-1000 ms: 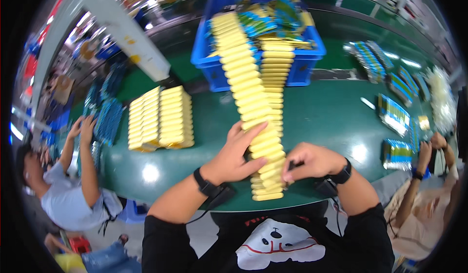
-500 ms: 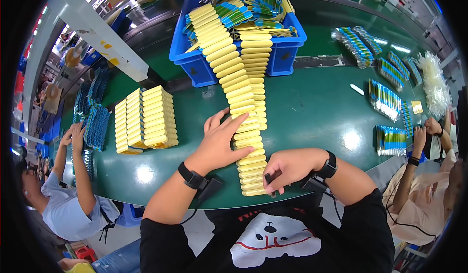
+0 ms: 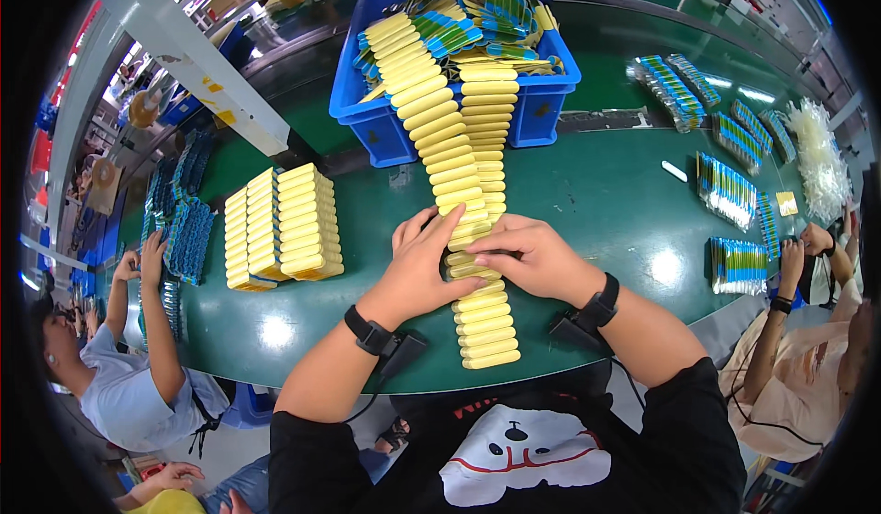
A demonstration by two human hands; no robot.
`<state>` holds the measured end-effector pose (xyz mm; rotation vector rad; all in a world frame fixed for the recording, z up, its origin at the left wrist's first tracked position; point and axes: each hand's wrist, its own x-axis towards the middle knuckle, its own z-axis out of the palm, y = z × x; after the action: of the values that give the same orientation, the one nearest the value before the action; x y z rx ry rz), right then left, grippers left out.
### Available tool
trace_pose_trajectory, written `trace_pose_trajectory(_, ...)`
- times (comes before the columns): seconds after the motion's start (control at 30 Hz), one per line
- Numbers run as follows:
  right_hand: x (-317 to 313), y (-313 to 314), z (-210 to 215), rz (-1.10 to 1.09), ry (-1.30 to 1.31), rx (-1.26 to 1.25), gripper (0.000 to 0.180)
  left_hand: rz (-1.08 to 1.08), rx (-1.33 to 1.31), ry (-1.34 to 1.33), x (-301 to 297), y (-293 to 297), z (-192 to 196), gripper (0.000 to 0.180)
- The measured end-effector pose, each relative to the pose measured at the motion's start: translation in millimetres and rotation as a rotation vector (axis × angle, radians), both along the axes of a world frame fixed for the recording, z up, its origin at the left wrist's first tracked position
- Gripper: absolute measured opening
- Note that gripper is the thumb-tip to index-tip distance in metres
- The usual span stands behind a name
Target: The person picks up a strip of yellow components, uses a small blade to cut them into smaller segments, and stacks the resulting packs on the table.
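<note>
A long row of yellow flat packs (image 3: 456,176) runs from a blue crate (image 3: 541,110) down the green table (image 3: 606,202) toward me. My left hand (image 3: 420,259) lies flat on the row's left side, fingers spread. From the right, my right hand (image 3: 532,255) presses on the same row with its fingers curled over the packs. Both hands meet at the row's middle. More yellow packs (image 3: 484,335) continue below my hands to the table's near edge. Both wrists wear black bands.
Three stacked rows of yellow packs (image 3: 280,225) stand at the left. Blue-green packs (image 3: 725,188) lie in bundles at the right. The crate holds several blue-green packs (image 3: 477,18). One person (image 3: 138,367) works at the left, another person (image 3: 808,330) at the right.
My right hand has moved up from the row's near end to its middle, beside my left hand. The view has shifted closer to the table.
</note>
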<state>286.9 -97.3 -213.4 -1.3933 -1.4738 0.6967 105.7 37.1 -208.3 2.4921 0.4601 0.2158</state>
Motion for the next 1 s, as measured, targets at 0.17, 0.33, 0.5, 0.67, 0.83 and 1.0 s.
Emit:
trace_pose_trajectory(0.17, 0.3, 0.8, -0.6, -0.03, -0.146, 0.009, 0.018, 0.017, 0.005, 0.011, -0.3, 0.5, 0.4, 0.103)
trace_pose_trajectory(0.33, 15.6, -9.1, 3.0, -0.096, -0.142, -0.003, 0.016, 0.021, 0.002, 0.022, 0.4, 0.9, 1.5, 0.105)
trace_pose_trajectory(0.5, 23.4, -12.7, 8.8, -0.155, 0.12, 0.044, 0.013, -0.015, -0.132, -0.172, -4.5, 2.0, 1.3, 0.101)
trace_pose_trajectory(0.67, 27.2, -16.3, 9.5, 0.086, 0.339, 0.109, 0.012, -0.316, -0.122, -0.252, -4.4, -27.6, 14.5, 0.099)
trace_pose_trajectory(0.83, 31.4, -31.5, 24.9, 0.376, 0.671, -0.323, 0.015, -0.14, -0.313, -0.402, -7.2, -22.0, 6.5, 0.093)
trace_pose_trajectory(1.0, 11.8, -35.3, 19.2, 0.796, 0.541, -0.671, 0.017, 0.0, -0.237, -0.378, 2.5, -9.9, 10.0, 0.088)
